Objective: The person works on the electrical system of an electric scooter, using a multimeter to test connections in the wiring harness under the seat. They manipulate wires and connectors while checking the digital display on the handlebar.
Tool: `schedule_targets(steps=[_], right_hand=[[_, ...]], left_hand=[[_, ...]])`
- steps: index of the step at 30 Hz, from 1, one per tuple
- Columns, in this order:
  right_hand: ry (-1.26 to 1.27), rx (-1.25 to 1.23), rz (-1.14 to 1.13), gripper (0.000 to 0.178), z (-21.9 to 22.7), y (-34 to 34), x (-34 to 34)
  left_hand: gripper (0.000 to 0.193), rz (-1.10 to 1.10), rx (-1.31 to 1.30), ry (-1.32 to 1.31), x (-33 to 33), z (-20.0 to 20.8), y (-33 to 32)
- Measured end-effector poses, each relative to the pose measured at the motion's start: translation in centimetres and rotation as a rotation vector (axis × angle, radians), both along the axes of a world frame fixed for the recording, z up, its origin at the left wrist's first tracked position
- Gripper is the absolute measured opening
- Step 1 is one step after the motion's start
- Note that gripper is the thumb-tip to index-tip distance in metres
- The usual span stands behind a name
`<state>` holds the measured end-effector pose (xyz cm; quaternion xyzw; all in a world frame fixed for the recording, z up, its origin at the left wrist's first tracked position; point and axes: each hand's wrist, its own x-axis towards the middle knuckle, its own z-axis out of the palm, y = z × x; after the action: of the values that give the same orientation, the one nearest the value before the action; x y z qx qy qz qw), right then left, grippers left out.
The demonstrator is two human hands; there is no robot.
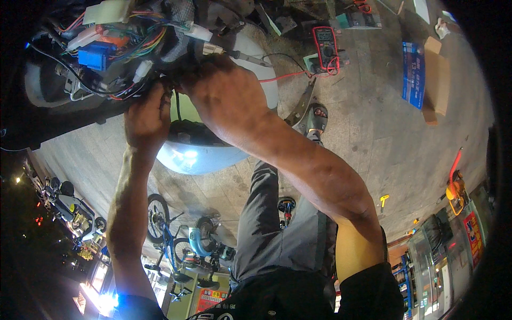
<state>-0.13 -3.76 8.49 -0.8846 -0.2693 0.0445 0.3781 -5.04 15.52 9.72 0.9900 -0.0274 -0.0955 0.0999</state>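
My left hand and my right hand meet at the lower edge of an exposed vehicle wiring harness. The left fingers are pinched together beside a dark part. The right hand is curled, its fingertips mostly hidden, so what both grip cannot be made out. Between the hands a thin black cable hangs down. Close above them are a blue connector, a white connector and coloured wires. A rounded silvery-blue body panel is below my hands.
On the paved floor lie a red multimeter with a red lead, and an open blue cardboard box. A yellow tool is at right. Bicycles and a parked motorcycle stand at lower left. Shelves and cases line the right.
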Motion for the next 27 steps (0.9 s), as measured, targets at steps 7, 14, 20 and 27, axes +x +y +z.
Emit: schedule_targets(steps=[7,14,20,27], right_hand=[[0.014,0.040,0.021,0.018,-0.5,-0.4,-0.1],[-0.018,-0.012,0.041,0.021,-0.1,-1.0,0.2],[-0.026,-0.032,0.062,0.022,0.7,-1.3,-0.1],[-0.058,-0.173,0.104,0.025,1.9,-2.0,-0.4]], left_hand=[[0.031,0.026,0.047,0.024,-0.3,-0.2,-0.1],[0.032,0.050,0.062,-0.078,-0.7,-0.3,-0.2],[0.030,0.144,-0.081,0.016,-0.2,0.4,-0.8],[0.030,0.107,-0.080,-0.038,-0.1,0.5,-0.8]])
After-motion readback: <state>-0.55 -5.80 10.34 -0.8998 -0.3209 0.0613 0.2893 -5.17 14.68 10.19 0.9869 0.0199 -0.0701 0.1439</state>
